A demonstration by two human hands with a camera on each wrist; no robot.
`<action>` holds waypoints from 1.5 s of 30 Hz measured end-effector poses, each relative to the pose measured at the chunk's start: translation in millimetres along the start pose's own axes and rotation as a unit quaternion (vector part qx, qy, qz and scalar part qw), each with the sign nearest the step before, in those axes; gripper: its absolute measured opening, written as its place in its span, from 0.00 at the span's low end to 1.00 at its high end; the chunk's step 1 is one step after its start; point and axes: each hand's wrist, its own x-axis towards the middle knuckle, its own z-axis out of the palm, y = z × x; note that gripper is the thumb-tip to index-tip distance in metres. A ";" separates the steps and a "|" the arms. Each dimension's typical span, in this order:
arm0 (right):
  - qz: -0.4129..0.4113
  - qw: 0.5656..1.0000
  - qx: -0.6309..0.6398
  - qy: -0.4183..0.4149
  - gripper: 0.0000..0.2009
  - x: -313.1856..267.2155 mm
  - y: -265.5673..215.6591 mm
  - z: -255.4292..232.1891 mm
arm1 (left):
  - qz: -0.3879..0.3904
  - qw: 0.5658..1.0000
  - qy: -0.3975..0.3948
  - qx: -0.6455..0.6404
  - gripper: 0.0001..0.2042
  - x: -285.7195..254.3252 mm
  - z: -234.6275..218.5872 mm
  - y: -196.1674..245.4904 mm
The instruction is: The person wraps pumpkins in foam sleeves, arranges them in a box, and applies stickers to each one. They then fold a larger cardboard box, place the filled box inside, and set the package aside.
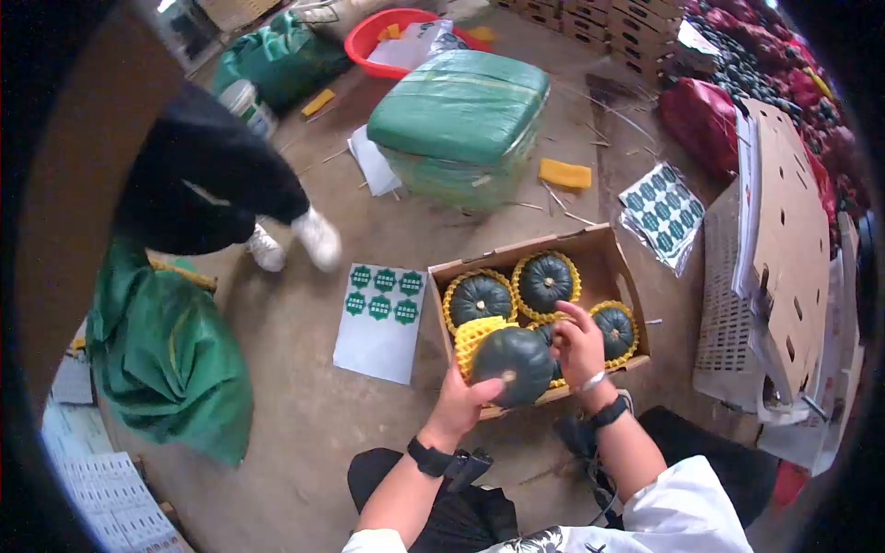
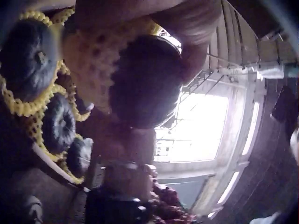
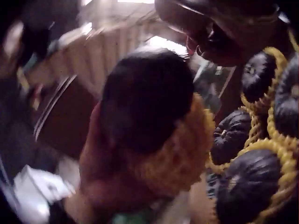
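Observation:
My left hand (image 1: 458,403) grips a dark green pumpkin (image 1: 513,367), its thumb lying over the front near the stem scar. A yellow foam net (image 1: 477,339) covers part of this pumpkin, which is held tilted above the near side of an open cardboard box (image 1: 599,241). Beside it, my right hand (image 1: 581,348) is raised over the box with fingers loosely bent; no held thing shows there. In the box sit several more pumpkins in yellow nets, among them one at the back (image 1: 546,279) and one at the right (image 1: 613,333).
Left of the box lies a sheet of green stickers (image 1: 376,323); another stack of sticker sheets (image 1: 664,214) is at the right. Behind stands a green wrapped bale (image 1: 459,109). A person in dark trousers (image 1: 217,175) stands at the left. A crate with cardboard (image 1: 770,249) stands at right.

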 end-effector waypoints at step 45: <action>-0.166 0.610 -0.772 0.064 0.11 26.4 -41.6 -107.3 | 0.070 0.536 -0.014 0.841 0.37 226.8 127.2 -125.2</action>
